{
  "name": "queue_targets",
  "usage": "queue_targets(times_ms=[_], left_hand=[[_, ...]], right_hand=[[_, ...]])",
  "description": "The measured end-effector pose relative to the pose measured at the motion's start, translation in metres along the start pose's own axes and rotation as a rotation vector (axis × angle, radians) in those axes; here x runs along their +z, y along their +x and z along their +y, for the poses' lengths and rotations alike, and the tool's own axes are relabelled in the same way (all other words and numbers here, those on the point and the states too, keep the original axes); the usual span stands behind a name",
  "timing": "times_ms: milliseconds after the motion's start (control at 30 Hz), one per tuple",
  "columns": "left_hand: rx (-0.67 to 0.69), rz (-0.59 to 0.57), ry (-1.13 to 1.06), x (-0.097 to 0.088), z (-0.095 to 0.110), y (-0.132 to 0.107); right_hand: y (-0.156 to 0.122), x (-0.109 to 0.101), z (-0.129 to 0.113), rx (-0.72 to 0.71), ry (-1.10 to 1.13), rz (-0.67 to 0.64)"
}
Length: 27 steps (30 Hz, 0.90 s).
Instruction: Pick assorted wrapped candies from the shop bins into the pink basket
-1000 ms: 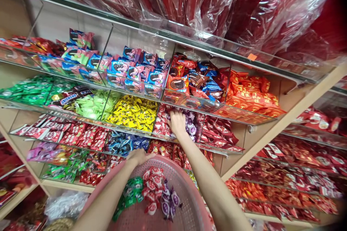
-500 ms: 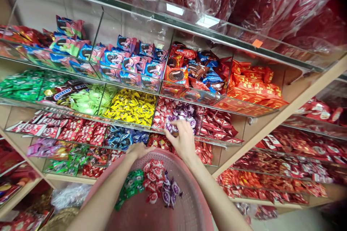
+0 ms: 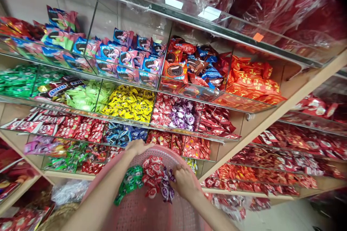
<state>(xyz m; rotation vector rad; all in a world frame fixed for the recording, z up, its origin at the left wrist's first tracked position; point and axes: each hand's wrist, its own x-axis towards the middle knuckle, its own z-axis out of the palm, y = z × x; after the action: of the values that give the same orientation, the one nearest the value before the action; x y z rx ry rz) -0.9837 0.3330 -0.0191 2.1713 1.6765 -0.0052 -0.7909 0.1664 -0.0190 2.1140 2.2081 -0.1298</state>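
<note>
Your right hand (image 3: 184, 182) has dropped from the shelf compartment near the middle of the frame, where it was half a second ago, into the big round pink perforated plastic basket (image 3: 135, 214) at the bottom centre. Its fingers curl inward beside the small twist-wrapped purple-and-white candies (image 3: 166, 190) on the basket's right side; you cannot tell from this view whether it has let go or is clutching one. Your left hand (image 3: 137, 148) grips the basket's far rim, as before, just left of the frame's centre line.

Within the basket, red-and-white wrapped candies (image 3: 151, 175) lie left of the purple ones, and shiny green wrapped candies (image 3: 131, 180) lie further left. Above, around the middle of the frame, more purple wrapped candies (image 3: 184, 116) fill a clear-fronted compartment, with bright yellow wrapped sweets (image 3: 130, 104) to their left. Orange-red packets (image 3: 251, 77) sit at the upper right.
</note>
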Motion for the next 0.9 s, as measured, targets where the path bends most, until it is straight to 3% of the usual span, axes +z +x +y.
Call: queue_targets(times_ms=[167, 433, 533, 600, 700, 833, 900], left_hand=[[-0.002, 0.005, -0.006, 0.002, -0.002, 0.002], [-0.007, 0.005, -0.031, 0.002, -0.002, 0.001], [0.0, 0.023, -0.029, 0.001, -0.002, 0.0], [0.009, 0.026, -0.037, 0.002, -0.003, 0.0], [-0.001, 0.026, -0.049, 0.004, -0.004, 0.002], [-0.011, 0.024, -0.044, 0.007, -0.006, 0.006], [-0.001, 0.026, -0.041, 0.008, -0.007, 0.007]], right_hand=[[0.018, -0.002, -0.008, -0.046, -0.09, 0.033], [0.03, 0.027, -0.013, -0.029, -0.17, -0.062], [0.028, 0.021, -0.014, -0.008, -0.179, -0.06], [0.025, 0.002, -0.013, -0.015, -0.158, -0.058], [0.023, -0.048, -0.01, -0.06, -0.054, 0.022], [0.036, -0.125, -0.011, -0.087, 0.069, 0.289], [0.054, -0.154, -0.014, -0.098, 0.096, 0.428]])
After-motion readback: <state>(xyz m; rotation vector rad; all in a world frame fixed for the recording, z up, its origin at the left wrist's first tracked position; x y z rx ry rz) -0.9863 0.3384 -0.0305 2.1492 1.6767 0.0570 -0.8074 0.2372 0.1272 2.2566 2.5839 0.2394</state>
